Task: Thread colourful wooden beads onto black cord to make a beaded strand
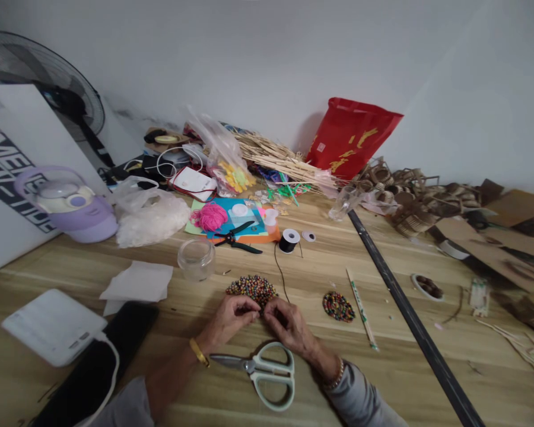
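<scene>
A pile of small multicoloured beads (251,287) lies on the wooden table. At its near edge my left hand (231,320) is closed, thumb and fingers pinched together. My right hand (289,323) pinches close beside it, at the pile's right edge. Whatever sits between the fingertips is too small to make out. Black cord (279,270) runs from a white-ended spool (289,240) down toward my right hand. Scissors with pale handles (273,376) lie just below both hands, blades pointing left. To the right rests a flat round of strung-looking beads (338,306).
Left are a clear jar (196,260), white paper (137,281), a power bank (53,326) with cable and a black phone-like slab (129,338). Behind lie black pliers (235,238) and pink yarn (211,217). A dark strip (409,314) crosses the right side beyond a wrapped stick (361,308).
</scene>
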{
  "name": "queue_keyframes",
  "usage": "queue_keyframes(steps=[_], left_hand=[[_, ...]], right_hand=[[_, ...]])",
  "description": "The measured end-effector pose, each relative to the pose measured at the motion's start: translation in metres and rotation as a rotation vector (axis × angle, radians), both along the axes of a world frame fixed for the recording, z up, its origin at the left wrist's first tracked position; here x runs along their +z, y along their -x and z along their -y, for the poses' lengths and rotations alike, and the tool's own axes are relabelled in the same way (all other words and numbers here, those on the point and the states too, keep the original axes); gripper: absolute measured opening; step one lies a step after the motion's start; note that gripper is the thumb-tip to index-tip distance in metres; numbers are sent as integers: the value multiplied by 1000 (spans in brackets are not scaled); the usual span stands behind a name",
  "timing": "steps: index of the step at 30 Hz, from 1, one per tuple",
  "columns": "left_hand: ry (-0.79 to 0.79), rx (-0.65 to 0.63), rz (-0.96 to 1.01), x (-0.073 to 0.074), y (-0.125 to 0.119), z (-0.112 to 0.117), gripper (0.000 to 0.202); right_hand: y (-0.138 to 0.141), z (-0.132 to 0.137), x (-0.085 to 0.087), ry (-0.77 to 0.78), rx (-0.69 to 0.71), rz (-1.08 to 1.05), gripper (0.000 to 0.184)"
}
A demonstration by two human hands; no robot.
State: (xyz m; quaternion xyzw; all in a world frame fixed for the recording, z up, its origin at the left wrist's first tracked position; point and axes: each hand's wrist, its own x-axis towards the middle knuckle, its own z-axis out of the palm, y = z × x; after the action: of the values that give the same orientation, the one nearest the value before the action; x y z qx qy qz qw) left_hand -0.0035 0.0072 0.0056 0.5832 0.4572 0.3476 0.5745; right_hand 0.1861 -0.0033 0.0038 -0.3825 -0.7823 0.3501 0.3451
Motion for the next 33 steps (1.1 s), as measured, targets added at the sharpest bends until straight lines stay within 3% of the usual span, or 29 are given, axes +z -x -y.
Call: queue_keyframes(steps=[33], left_hand=[[3,4,-2,4,0,1,14]], right_hand=[[1,0,1,4,16,29,13]])
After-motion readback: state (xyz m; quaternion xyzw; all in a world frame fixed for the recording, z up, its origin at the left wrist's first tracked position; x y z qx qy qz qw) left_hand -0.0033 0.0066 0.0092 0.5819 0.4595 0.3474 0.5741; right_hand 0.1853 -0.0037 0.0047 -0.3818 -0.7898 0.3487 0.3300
